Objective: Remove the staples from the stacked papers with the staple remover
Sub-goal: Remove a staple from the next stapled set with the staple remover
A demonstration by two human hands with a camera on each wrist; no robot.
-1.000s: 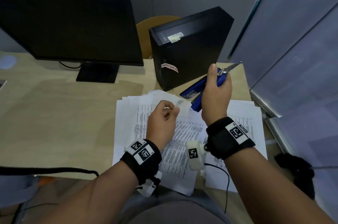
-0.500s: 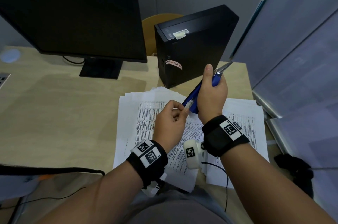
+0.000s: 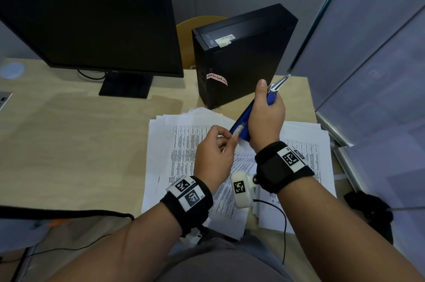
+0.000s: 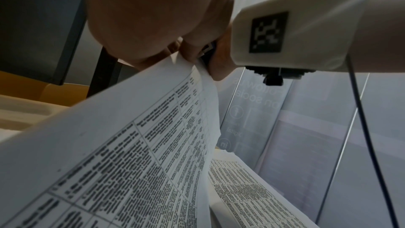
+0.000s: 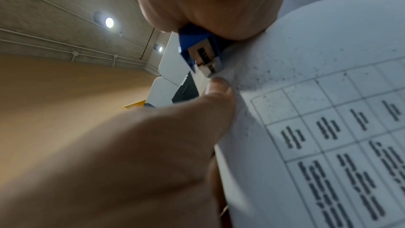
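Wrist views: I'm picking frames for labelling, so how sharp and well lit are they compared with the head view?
Head view: evenly lit and sharp, edges bowed by the wide lens. Left wrist view: the left hand is a dim blur, but print on the lifted paper is fairly crisp. Right wrist view: ceiling lamps flare, the blue staple remover is soft.

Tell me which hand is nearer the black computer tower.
Right. The right hand, gripping the blue staple remover, is raised just before the tower; the left hand sits lower, nearer the person.

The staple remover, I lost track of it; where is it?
Head view: the staple remover is gripped in the right hand, above the papers, before the black computer case.
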